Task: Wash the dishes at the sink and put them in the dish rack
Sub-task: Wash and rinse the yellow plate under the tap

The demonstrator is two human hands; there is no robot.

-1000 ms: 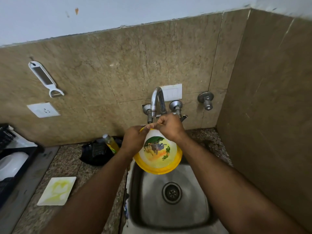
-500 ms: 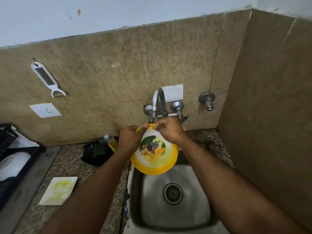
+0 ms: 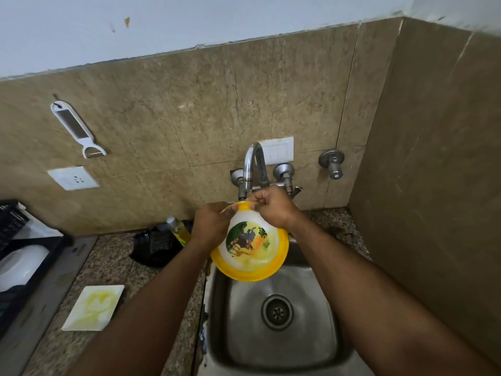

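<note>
Both hands (image 3: 210, 225) (image 3: 272, 206) grip the yellow-rimmed plate (image 3: 250, 249) over the sink (image 3: 284, 346).

Dish rack (image 3: 29, 256) cut off left

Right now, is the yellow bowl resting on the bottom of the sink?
No, both hands, left hand and right hand, hold the yellow bowl in the air above the sink.

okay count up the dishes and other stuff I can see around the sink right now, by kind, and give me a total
Round plates: 1, yellow-rimmed plate, held by the left hand and right hand above the sink
Square plates: 1, white square plate on the counter
Bottles: 1, soap bottle
Peelers: 1, white peeler on the wall
Total: 4
</note>
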